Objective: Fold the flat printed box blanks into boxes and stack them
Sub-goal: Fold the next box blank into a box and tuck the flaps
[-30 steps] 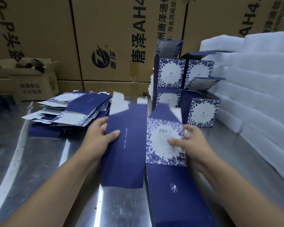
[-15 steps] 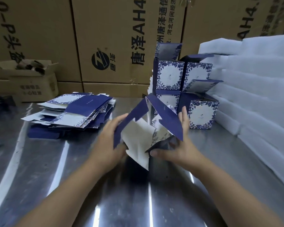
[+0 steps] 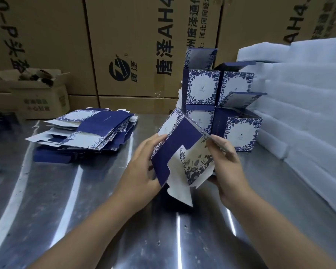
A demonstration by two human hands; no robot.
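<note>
A navy and white floral box blank [image 3: 179, 146] is half opened into a tube, tilted above the steel table, its end flaps hanging loose toward me. My left hand [image 3: 144, 164] grips its left wall, thumb on the floral face. On the right side, my right hand [image 3: 224, 167] holds the blank with fingers curled around its edge and under it. A pile of flat blanks [image 3: 93, 131] lies on the table to the left. Several folded boxes [image 3: 219, 105] stand stacked behind the held blank, some with lids up.
Stacked white foam sheets [image 3: 306, 105] fill the right side. Large brown cartons [image 3: 140, 45] form a wall at the back, and a small open carton [image 3: 37, 94] sits at back left. The shiny steel table [image 3: 85, 210] stretches toward me.
The blank lay flat and long under both hands a second ago. It has since been lifted, popped open into a tube and turned, with the end flaps now facing me.
</note>
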